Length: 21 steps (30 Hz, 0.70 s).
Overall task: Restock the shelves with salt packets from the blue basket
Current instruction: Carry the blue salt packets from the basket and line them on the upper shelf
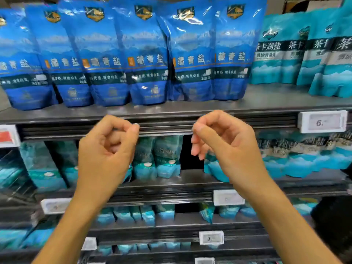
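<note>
Both hands empty, loosely curled, below the blue packets.
Left hand (108,149) and right hand (219,141) hang just under the upright blue salt packets (146,54); basket unseen.

Salt packets (144,54) on shelf (266,103)

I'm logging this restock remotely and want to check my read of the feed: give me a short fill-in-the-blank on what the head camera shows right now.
1. The dark blue salt packets stand in a row on the ____ shelf in view.
2. Both the left hand and the right hand hold ____.
3. The teal packets stand to the ____ of the dark blue row.
4. The digit readable on the price tag at the upper right is ____.

Missing words: top; nothing; right; 6
</note>
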{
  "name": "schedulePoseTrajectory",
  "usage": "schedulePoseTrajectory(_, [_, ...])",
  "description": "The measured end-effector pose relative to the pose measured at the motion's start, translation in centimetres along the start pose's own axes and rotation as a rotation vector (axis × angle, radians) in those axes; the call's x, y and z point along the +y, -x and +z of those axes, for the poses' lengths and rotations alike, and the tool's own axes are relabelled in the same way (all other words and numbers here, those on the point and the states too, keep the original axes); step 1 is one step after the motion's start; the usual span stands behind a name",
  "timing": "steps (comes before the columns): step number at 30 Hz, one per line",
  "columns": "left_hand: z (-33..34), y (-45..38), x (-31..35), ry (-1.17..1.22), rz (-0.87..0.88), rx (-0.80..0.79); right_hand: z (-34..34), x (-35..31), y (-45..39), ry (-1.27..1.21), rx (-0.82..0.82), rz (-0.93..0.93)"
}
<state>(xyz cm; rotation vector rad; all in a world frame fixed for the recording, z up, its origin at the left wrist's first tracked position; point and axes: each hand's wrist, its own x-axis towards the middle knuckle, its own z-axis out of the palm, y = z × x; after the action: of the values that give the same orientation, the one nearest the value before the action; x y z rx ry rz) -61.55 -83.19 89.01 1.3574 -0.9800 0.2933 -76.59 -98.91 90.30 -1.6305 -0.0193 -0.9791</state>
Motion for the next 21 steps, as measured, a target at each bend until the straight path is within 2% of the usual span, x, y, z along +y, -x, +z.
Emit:
schedulePoseTrajectory(5, [-3.8, 9.0, -3.7, 0.033, -0.319, 0.034, 5.0, 6.4, 6.1, -0.096, -0.09, 0.26])
schedulePoseTrajectory(9, [-7.7, 17.4, -7.3, -0.014, -0.593, 0.124, 8.0, 11.6, 12.5, -0.075, -0.208, 0.51])
schedulePoseTrajectory(12, [-10.4, 24.3, -8.8, -0.057, -0.771, 0.144, 9.3, 14.2, 17.7, -0.068, -0.234, 0.672])
schedulePoseTrajectory(16, [-12.7, 32.6, -8.9, -0.104, -0.992, 0.279, 10.0, 16.2, 24.4, -0.065, -0.263, 0.848])
schedulePoseTrajectory(21, [-14.0, 40.6, -6.2, -0.071, -1.196, 0.425, 10.1, 17.7, 31.0, 0.009, -0.441, 0.977])
